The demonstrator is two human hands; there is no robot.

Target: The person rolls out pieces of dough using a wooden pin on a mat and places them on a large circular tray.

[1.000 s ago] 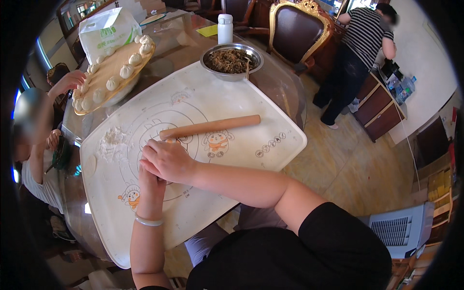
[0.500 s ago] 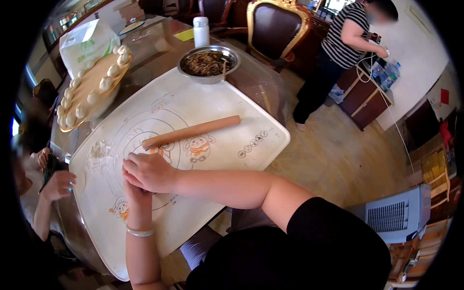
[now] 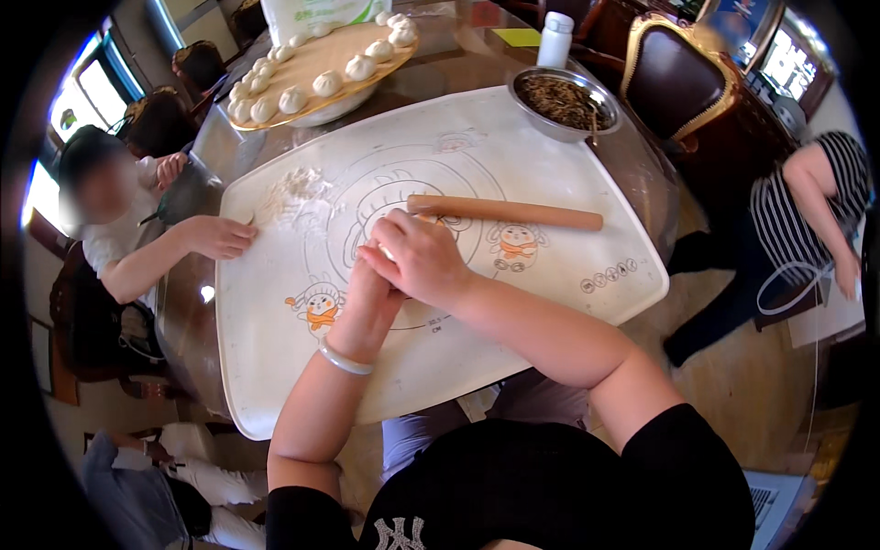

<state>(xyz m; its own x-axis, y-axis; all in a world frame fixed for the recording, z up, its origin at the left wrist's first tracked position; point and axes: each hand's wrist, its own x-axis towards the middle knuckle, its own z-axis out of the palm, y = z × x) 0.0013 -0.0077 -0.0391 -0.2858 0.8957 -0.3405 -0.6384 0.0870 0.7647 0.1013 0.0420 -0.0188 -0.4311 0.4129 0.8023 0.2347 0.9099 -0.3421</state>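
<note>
Over the middle of the white mat (image 3: 532, 312), my two hands are closed together. My left hand (image 3: 368, 289) is underneath, cupped, with a pale bracelet (image 3: 345, 357) at its wrist. From above, my right hand (image 3: 428, 261) wraps over it with bent fingers. A bit of white dough (image 3: 389, 244) shows between them; most of it is hidden by my fingers. Just beyond my right hand lies a wooden rolling pin (image 3: 513, 212), touched by neither hand as far as I can see.
Loose flour (image 3: 298, 194) lies on the mat's left. Behind it, filled buns (image 3: 360, 67) ring a round board (image 3: 316, 62). A steel bowl of dark filling (image 3: 561, 99) and a white bottle (image 3: 555, 41) stand far right. Another person's hand (image 3: 220, 236) reaches the mat's left edge.
My view has swung left, so mat, bowl and buns sit farther right in it. My hands stay clasped together. The other person's hand at the left now reaches to the mat's edge.
</note>
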